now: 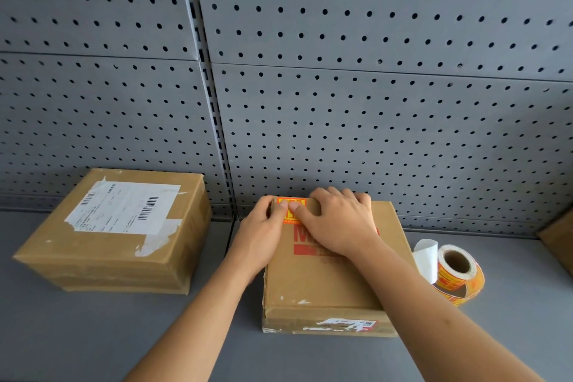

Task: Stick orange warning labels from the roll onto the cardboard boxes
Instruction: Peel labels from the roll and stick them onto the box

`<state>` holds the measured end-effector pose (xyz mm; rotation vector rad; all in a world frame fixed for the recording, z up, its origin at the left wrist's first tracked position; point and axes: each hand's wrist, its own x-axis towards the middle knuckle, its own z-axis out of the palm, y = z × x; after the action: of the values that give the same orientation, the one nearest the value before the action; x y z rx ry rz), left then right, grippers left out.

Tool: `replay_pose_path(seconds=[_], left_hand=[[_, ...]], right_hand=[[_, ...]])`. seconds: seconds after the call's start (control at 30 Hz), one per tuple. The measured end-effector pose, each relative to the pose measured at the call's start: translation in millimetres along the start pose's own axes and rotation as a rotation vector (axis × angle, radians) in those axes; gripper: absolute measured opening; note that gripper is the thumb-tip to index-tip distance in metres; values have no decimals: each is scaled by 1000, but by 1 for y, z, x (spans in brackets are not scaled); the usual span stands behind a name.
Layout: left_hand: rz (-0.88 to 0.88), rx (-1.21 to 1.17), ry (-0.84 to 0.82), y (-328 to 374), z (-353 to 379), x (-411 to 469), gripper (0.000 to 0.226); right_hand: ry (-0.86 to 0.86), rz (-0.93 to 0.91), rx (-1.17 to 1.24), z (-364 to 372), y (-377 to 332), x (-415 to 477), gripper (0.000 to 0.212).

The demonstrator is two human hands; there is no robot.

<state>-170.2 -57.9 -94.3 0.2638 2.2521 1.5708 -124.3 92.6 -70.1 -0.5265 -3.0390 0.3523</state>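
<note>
A cardboard box (322, 282) with red print lies in the middle of the grey shelf. An orange warning label (291, 209) sits on its far left corner. My left hand (263, 232) rests at the box's left edge with its thumb on the label. My right hand (338, 220) lies flat on the box top, fingers spread, fingertips touching the label. The roll of orange labels (455, 270) stands on the shelf just right of the box, with a white strip of backing paper (426, 257) curling up from it. A second cardboard box (117, 232) with a white shipping label lies to the left.
A grey pegboard wall (341, 87) rises directly behind the boxes. The corner of another cardboard box (558, 242) shows at the right edge. The grey shelf surface (93, 335) extends toward me in front of the boxes.
</note>
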Motion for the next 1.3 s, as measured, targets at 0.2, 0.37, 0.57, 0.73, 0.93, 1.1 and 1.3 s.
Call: replay_pose_path(seconds=[0.2,0.37,0.57,0.73,0.93,1.1,1.3], left_hand=[[36,50,-14,-2,0,1,43],[-12,-7,1,-4,-2,0,46],[-70,-126,-71,4,-14,-35,37],[-122,-171,-271,-8,-21,-74,36],[-35,-108,-290,-8,-19,-91,33],[155,1,-247,-12,-28,-91,76],[265,86,-72,-45,-23,-88,96]], right_hand=[[32,3,34,0,2,2,45],[85,27,162,-4,3,3,36],[222,74,420,-42,44,-36,33],[-39,377,842,-56,78,-93,37],[-119,360,1027,-36,78,-117,42],[3,230,1095,-36,83,-128,65],[81,138,1033,-11,80,-143,69]])
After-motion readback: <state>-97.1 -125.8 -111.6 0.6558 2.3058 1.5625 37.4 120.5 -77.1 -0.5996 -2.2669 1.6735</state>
